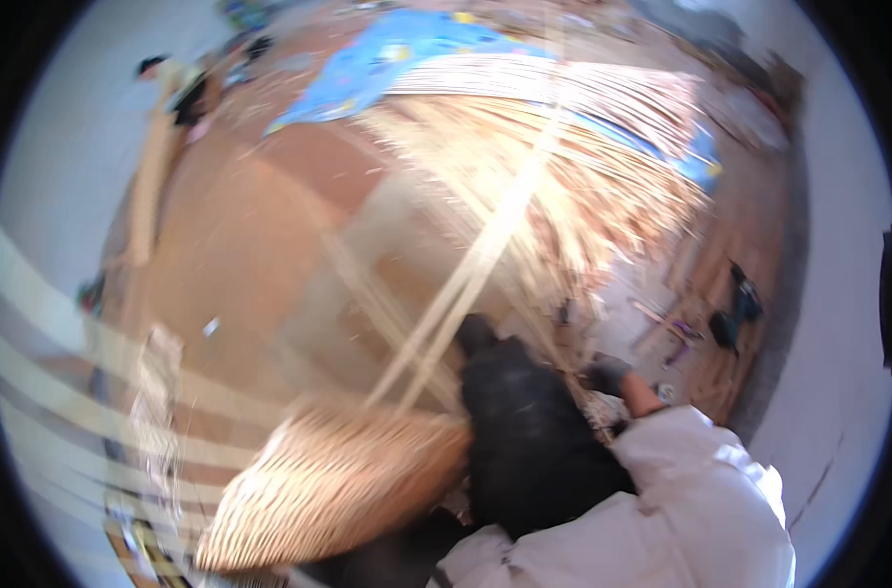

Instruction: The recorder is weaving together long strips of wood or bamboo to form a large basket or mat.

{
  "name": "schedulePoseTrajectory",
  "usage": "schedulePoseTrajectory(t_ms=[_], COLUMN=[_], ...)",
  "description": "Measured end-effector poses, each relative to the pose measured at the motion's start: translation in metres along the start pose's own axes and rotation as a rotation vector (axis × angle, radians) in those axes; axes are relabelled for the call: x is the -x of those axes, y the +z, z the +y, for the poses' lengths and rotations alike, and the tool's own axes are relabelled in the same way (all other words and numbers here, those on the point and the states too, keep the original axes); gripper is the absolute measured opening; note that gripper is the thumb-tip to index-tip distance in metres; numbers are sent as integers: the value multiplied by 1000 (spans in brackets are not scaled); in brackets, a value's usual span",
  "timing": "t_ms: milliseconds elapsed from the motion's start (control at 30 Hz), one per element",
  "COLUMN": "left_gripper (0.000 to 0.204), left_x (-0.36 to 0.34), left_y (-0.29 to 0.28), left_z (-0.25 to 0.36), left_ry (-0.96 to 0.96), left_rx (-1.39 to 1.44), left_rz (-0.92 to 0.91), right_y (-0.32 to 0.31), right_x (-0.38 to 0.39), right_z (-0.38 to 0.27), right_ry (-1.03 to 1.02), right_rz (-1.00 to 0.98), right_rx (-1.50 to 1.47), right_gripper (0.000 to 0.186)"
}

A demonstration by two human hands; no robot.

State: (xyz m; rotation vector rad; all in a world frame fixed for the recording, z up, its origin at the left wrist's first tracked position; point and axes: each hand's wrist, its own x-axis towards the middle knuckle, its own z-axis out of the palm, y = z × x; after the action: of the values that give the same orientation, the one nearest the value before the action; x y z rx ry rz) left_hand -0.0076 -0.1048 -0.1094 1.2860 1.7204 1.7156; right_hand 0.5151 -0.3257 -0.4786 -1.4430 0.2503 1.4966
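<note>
A woven wicker piece (338, 485), tan with close rows of weave, lies against my dark-clothed leg (524, 421) at the lower left of centre. Two long pale strips (465, 299) run up and away from its edge, blurred by motion. My right hand (607, 374), in a dark glove, is to the right of the leg above the floor; its fingers are smeared, and I cannot make out anything in them. My left hand does not show; its white sleeve (524, 544) runs to the lower edge near the wicker.
A large pile of thin tan sticks (573, 157) lies ahead on a blue patterned sheet (367, 64). At the right are a dark power drill (728, 328) and a purple-handled tool (676, 355) near wood scraps. A tall tan board (149, 196) stands by the left wall.
</note>
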Motion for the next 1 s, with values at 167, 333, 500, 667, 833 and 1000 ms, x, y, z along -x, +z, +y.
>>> schedulePoseTrajectory(t_ms=[167,333,500,667,833,1000], left_gripper=[31,39,35,34,57,57], left_x=[51,29,15,29,55,51], left_y=[63,48,21,31,37,22], left_z=[64,88,86,78,83,81], left_ry=[-137,-82,-112,-64,-81,-242], left_rx=[789,634,459,645,960,952], left_rz=[-186,-785,-864,-886,-848,-852], right_y=[7,99,301,447,495,505], right_x=[111,256,420,477,451,452], right_z=[-57,-148,-176,-164,-158,-149], right_ry=[-473,-1242,-1415,-1436,-1277,-1048], right_rz=[216,-104,-226,-580,-689,-997], right_rx=[58,330,718,1144,1444,1681], right_gripper=[16,32,80,75,55,23])
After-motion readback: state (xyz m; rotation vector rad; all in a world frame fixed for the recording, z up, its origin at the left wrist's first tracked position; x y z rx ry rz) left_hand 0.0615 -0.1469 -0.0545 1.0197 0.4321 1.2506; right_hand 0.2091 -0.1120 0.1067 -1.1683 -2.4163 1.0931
